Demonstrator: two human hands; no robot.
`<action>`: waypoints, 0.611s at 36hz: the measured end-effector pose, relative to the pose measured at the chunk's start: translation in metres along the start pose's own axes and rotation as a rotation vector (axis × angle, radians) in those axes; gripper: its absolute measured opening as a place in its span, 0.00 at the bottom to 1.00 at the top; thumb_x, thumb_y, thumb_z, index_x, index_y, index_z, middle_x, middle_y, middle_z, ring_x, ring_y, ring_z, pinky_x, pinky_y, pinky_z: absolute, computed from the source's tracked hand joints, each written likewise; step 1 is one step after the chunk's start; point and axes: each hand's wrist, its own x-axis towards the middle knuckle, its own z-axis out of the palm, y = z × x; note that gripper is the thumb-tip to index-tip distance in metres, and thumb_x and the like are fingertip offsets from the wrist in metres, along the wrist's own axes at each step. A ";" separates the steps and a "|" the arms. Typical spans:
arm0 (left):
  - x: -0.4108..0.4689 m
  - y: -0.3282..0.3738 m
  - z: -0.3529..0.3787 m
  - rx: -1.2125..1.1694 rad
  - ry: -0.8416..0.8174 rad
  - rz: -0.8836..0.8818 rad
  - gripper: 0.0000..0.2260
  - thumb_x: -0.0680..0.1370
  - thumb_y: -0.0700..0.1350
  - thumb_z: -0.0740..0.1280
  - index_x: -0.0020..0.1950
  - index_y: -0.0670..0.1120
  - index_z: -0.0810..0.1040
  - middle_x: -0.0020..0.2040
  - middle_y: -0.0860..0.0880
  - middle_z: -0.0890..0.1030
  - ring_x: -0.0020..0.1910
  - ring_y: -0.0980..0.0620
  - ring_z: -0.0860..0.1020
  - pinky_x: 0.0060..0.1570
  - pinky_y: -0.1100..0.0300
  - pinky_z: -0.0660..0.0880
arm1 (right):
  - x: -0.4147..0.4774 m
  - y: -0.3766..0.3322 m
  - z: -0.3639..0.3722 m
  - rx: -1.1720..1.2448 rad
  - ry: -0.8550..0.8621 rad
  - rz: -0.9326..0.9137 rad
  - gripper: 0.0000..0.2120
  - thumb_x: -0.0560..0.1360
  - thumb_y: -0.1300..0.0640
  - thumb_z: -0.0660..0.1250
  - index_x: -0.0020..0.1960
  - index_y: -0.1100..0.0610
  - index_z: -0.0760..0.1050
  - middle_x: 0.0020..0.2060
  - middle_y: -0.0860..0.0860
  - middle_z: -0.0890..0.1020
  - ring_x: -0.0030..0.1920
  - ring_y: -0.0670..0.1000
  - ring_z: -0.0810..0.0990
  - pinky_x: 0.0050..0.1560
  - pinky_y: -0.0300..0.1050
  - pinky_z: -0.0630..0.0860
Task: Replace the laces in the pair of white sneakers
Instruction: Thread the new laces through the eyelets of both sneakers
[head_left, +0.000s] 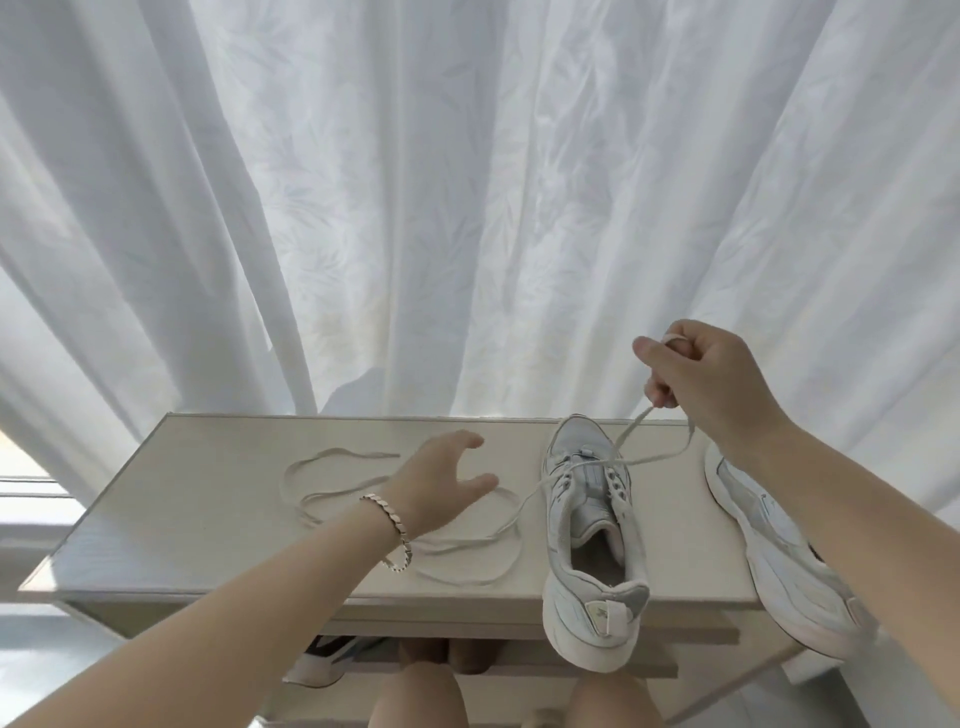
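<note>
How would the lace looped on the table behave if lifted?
Probably floppy: the looped lace lies in slack curves on the table. Likely light, being thin and flat, so it should drape from the left hand.

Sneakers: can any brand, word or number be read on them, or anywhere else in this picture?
No text can be read anywhere.
Heel tab of the middle sneaker: a small emblem, too blurred to read.
Right sneaker: no lettering shows.
Lace and curtain: no lettering shows.
</note>
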 end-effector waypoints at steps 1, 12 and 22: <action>0.000 0.008 0.008 -0.096 -0.059 0.011 0.21 0.77 0.49 0.66 0.69 0.47 0.68 0.66 0.53 0.71 0.66 0.54 0.69 0.67 0.60 0.63 | -0.002 -0.003 0.003 0.011 -0.014 -0.011 0.21 0.76 0.61 0.64 0.32 0.54 0.55 0.26 0.53 0.62 0.21 0.44 0.67 0.28 0.35 0.65; 0.011 0.027 0.022 -0.250 -0.075 -0.020 0.08 0.79 0.40 0.61 0.54 0.43 0.79 0.39 0.51 0.77 0.43 0.53 0.75 0.45 0.63 0.70 | -0.013 -0.011 0.014 -0.122 -0.202 -0.058 0.14 0.73 0.52 0.69 0.36 0.57 0.69 0.28 0.46 0.69 0.26 0.43 0.65 0.29 0.30 0.65; 0.002 0.021 0.036 -0.271 -0.243 -0.052 0.16 0.78 0.43 0.64 0.65 0.47 0.67 0.54 0.53 0.78 0.50 0.55 0.73 0.50 0.66 0.67 | -0.021 0.008 0.032 -0.192 -0.292 -0.044 0.09 0.73 0.54 0.69 0.37 0.52 0.72 0.31 0.46 0.73 0.32 0.44 0.71 0.37 0.34 0.69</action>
